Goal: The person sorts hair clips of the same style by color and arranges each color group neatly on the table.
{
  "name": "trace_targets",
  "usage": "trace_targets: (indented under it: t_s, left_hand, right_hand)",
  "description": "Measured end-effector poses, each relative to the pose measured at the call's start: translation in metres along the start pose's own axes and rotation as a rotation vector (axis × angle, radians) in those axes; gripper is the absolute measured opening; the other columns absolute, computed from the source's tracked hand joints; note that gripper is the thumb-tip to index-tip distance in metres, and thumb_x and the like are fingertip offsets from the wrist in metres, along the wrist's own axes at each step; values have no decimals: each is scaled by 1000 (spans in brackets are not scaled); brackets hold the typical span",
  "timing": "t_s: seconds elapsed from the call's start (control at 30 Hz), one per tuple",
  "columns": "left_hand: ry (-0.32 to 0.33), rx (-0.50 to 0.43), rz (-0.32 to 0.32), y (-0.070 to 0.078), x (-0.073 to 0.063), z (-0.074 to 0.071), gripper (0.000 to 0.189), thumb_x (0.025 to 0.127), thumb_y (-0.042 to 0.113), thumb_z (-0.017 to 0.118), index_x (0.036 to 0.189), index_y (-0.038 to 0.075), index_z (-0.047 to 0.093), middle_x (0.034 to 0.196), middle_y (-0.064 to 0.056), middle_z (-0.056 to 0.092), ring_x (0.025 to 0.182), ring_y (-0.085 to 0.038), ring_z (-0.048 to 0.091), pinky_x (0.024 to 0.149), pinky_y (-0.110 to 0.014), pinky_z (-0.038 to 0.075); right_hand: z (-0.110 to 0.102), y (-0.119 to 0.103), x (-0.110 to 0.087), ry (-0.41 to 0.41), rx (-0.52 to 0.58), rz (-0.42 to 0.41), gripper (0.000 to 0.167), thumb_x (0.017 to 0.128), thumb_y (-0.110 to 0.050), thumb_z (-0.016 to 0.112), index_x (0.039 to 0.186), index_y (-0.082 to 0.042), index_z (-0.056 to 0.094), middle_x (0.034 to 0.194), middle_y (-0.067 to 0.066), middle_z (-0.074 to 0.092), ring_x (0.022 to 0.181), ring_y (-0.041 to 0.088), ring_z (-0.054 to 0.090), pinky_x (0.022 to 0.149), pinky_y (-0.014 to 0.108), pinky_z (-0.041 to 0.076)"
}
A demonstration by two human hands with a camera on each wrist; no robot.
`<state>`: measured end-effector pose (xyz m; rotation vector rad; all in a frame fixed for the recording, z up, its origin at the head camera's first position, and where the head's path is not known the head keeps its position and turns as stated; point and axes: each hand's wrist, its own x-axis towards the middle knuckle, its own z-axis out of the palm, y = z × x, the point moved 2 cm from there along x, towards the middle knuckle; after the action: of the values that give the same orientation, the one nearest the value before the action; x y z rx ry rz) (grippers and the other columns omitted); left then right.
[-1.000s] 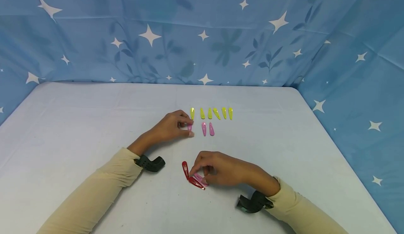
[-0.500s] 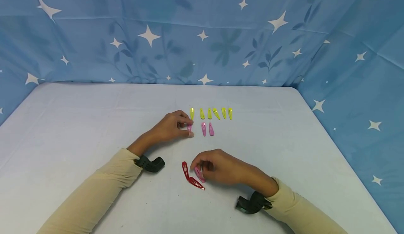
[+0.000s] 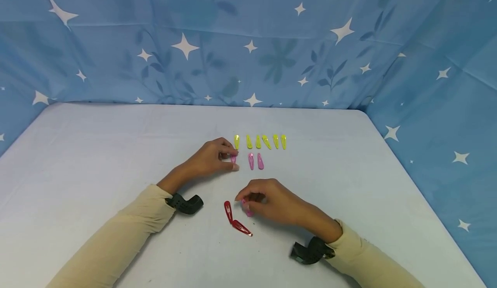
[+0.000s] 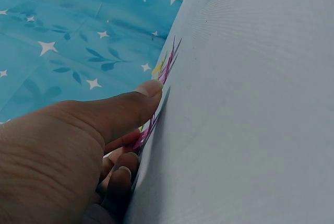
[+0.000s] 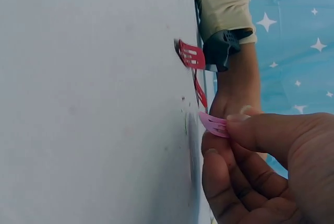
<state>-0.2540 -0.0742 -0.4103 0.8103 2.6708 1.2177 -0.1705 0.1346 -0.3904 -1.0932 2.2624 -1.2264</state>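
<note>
My left hand point(image 3: 209, 158) rests on the table, thumb and fingers holding the ends of a pink hair clip point(image 3: 233, 159) that lies flat. To its right lie two more pink clips, the nearer one point(image 3: 251, 161) and the farther one point(image 3: 260, 161). My right hand point(image 3: 277, 202) pinches another pink hair clip point(image 5: 215, 125) between thumb and fingers, held just off the table in the right wrist view. Left of that hand are two red hair clips, one nearly upright point(image 3: 228, 212) and one slanted point(image 3: 242, 228), with their ends close together.
Several yellow hair clips point(image 3: 258, 142) form a row behind the pink ones. The white table point(image 3: 116, 141) reaches back to a blue curtain point(image 3: 233, 42) with stars. A black wrist camera point(image 3: 187, 204) sits on the left wrist, another point(image 3: 312, 251) on the right.
My right hand has picked the pink clip up from beside the red clips and lifted it slightly away. The left hand stays in place on its clip.
</note>
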Motion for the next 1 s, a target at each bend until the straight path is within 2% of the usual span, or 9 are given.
trace_targets:
  t_s: [0.3, 0.53, 0.7, 1.0]
  left_hand:
    - [10, 4, 8, -1, 1, 1, 40, 80, 24, 82, 114, 5, 73, 108, -5, 58, 90, -17, 54, 77, -32, 47]
    - [11, 5, 8, -1, 0, 1, 40, 79, 23, 82, 114, 4, 73, 108, -5, 58, 90, -17, 55, 78, -32, 48]
    - [8, 11, 2, -1, 0, 1, 40, 80, 23, 82, 114, 4, 73, 109, -5, 58, 90, -18, 55, 78, -32, 48]
    - [5, -7, 11, -3, 1, 1, 40, 80, 24, 82, 114, 4, 73, 110, -5, 58, 90, -18, 55, 78, -33, 48]
  right_hand:
    - [-12, 2, 3, 91, -59, 20, 24, 86, 3, 71, 108, -7, 74, 91, -5, 66, 78, 10, 59, 71, 26, 52]
    - [-20, 7, 4, 139, -30, 70, 21, 87, 2, 69, 106, -7, 73, 90, 2, 67, 81, 14, 60, 75, 29, 53]
    - [-28, 10, 4, 180, -20, 121, 21, 87, 2, 70, 107, -7, 73, 88, -2, 65, 83, 16, 60, 77, 29, 54]
    - [-41, 18, 2, 254, -15, 148, 22, 86, 3, 68, 107, -2, 72, 90, 5, 67, 83, 19, 60, 76, 32, 53]
